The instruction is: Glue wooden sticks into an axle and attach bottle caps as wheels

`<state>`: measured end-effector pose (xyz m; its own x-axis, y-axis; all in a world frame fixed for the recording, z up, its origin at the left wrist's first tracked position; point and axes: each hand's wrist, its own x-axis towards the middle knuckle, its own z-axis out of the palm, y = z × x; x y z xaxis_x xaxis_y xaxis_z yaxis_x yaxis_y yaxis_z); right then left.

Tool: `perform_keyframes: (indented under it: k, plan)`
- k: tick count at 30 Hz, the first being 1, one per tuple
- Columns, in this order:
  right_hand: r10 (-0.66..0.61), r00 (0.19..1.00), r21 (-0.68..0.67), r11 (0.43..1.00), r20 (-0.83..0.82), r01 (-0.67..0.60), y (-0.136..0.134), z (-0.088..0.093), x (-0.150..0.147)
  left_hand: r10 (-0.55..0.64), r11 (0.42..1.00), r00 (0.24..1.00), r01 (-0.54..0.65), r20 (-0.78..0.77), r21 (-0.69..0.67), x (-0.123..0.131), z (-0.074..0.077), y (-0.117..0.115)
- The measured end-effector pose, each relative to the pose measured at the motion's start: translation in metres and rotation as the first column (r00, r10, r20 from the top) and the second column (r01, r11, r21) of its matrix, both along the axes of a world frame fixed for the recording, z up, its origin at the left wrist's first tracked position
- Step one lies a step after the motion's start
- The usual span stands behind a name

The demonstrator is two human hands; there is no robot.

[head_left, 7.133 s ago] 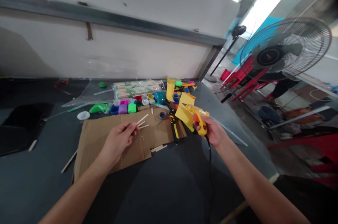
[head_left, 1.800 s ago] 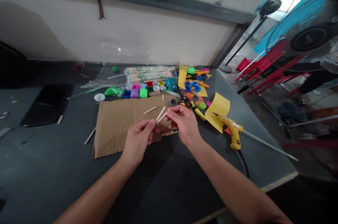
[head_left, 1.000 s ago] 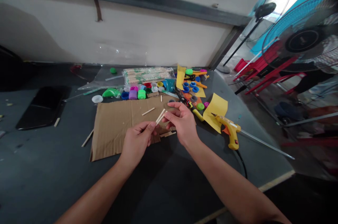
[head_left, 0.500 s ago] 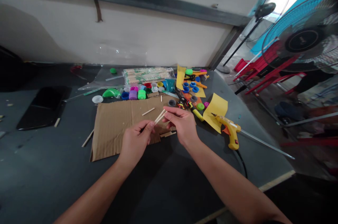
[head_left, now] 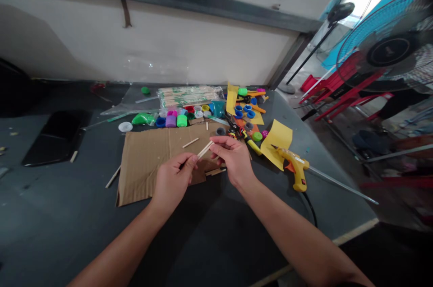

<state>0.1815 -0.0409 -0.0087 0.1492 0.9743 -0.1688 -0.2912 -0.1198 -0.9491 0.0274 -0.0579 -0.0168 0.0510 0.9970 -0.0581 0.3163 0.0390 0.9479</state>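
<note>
Two short wooden sticks (head_left: 204, 149) lie side by side between my hands, above a sheet of brown cardboard (head_left: 145, 156). My left hand (head_left: 176, 174) pinches their lower ends between thumb and fingers. At the upper ends, the thumb and fingertips of my right hand (head_left: 233, 158) close on them. A loose cut stick (head_left: 191, 143) rests on the cardboard just beyond, and a smaller stick piece (head_left: 207, 126) lies near its far edge. More stick pieces (head_left: 215, 172) are by the cardboard's near right edge, partly hidden by my right hand.
A yellow glue gun (head_left: 296, 167) lies at right beside yellow paper (head_left: 282, 138). Pliers (head_left: 234, 130), coloured bottle caps (head_left: 171, 121) and bagged sticks (head_left: 189, 96) line the back. A black phone (head_left: 52, 138) lies at left. A fan (head_left: 389, 50) stands beyond the table's right edge.
Almost nothing differs. Both hands keep the two sticks in the same pinch, and the whole view has shifted very slightly.
</note>
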Motion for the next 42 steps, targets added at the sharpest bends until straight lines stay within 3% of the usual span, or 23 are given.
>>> perform_keyframes:
  k: [9,14,22,28,31,35,39,42]
  plan:
    - [-0.006,1.000,-0.024,1.000,0.029,0.006,0.001,-0.002,0.001,-0.041,0.996,0.996,0.047,-0.080,0.074,-0.005,-0.001,0.003]
    - [-0.032,0.994,-0.004,0.999,0.107,0.033,0.001,-0.005,0.003,-0.024,0.998,0.999,0.026,-0.041,0.049,-0.007,-0.003,0.004]
    - [0.014,1.000,-0.034,0.999,0.016,-0.014,0.003,-0.006,0.004,0.009,0.999,1.000,-0.008,-0.013,0.038,-0.009,0.004,0.005]
    - [0.046,0.999,-0.038,0.998,0.017,-0.045,0.004,-0.007,0.007,-0.024,0.999,0.994,0.028,0.110,-0.028,-0.012,-0.001,0.008]
    - [0.060,0.998,-0.038,0.997,-0.007,-0.060,0.003,-0.007,0.008,-0.033,0.986,0.939,0.087,0.343,-0.144,-0.013,-0.002,0.010]
    - [0.049,0.998,-0.033,0.998,-0.030,-0.050,0.002,-0.005,0.006,0.022,0.949,0.798,0.173,0.602,-0.264,-0.011,0.000,0.011]
    - [0.029,0.999,-0.004,1.000,-0.040,-0.029,0.000,-0.004,0.002,0.082,0.918,0.689,0.228,0.720,-0.323,-0.011,0.000,0.013]
    - [0.018,0.999,0.009,1.000,-0.042,-0.018,-0.001,-0.004,0.000,0.099,0.918,0.659,0.229,0.746,-0.324,-0.010,-0.002,0.013]
